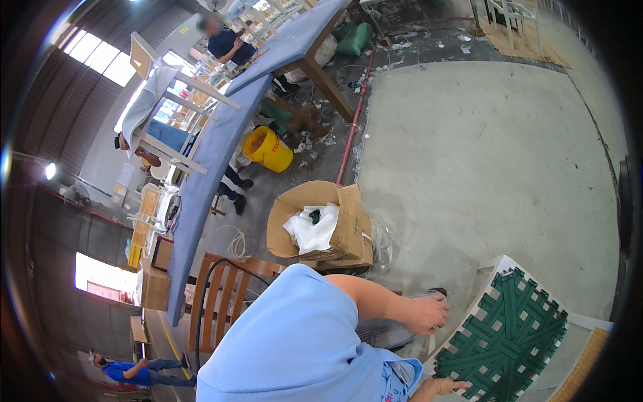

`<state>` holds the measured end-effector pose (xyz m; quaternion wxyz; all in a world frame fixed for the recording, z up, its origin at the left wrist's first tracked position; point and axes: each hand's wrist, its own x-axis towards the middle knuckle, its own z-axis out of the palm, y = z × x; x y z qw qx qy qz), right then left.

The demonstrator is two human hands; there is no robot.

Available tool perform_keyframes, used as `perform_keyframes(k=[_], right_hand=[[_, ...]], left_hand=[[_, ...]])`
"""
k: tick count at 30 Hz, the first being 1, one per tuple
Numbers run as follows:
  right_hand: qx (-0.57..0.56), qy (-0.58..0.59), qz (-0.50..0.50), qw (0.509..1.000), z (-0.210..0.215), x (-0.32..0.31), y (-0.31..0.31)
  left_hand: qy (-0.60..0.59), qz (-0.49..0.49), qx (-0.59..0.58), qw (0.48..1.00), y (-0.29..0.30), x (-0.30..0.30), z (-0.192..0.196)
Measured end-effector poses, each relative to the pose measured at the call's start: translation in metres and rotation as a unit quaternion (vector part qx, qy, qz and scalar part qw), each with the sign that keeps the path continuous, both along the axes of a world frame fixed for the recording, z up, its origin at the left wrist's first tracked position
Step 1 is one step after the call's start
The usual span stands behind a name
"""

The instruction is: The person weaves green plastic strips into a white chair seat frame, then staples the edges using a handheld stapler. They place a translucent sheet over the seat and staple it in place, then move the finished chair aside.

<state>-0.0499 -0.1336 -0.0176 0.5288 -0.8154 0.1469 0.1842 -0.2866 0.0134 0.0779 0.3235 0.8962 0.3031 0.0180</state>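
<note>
My left hand (429, 313) is closed in front of the pale frame of a chair (492, 268), a small gap away from its webbed seat. What its fingers hold, if anything, cannot be made out. Dark green webbing (512, 335) crosses the seat in a woven pattern, with bands also running diagonally. At the seat's lower corner my right hand (442, 386) grips the frame edge, fingers reaching onto the webbing; the picture's lower edge cuts this hand off. My light blue sleeve hides part of the space beside the chair.
An open cardboard box (348, 224) with white wrapping stands to my left, near a slatted wooden chair (218, 295). Beyond are a yellow bucket (269, 151), a red floor pipe (355, 127) and a long blue-covered table (207, 191) bearing chairs. Several people are farther off. Woven cane (586, 365) lies beside the webbing.
</note>
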Motion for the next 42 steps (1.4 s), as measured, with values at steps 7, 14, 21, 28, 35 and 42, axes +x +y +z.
perform_keyframes(k=[7,14,21,28,35,42], right_hand=[[0.013,0.085,0.027,0.996,-0.003,-0.016,-0.014],[0.14,0.074,0.063,0.985,-0.004,-0.013,-0.024],[0.201,0.186,0.106,0.956,-0.004,-0.074,-0.044],[0.215,0.262,0.112,0.934,-0.005,-0.066,-0.049],[0.189,0.242,0.063,0.95,0.007,-0.087,-0.045],[0.16,0.21,0.071,0.962,0.007,-0.09,-0.035]], left_hand=[[-0.055,-0.021,0.026,0.998,-0.007,-0.019,-0.018],[-0.127,0.038,0.112,0.985,-0.027,-0.038,-0.001],[-0.174,0.41,0.117,0.888,0.003,-0.191,-0.015],[-0.041,0.815,0.03,0.577,-0.021,-0.503,-0.016],[0.24,0.734,-0.22,0.596,-0.121,-0.528,-0.077],[0.228,0.785,-0.15,0.555,-0.127,-0.51,-0.084]])
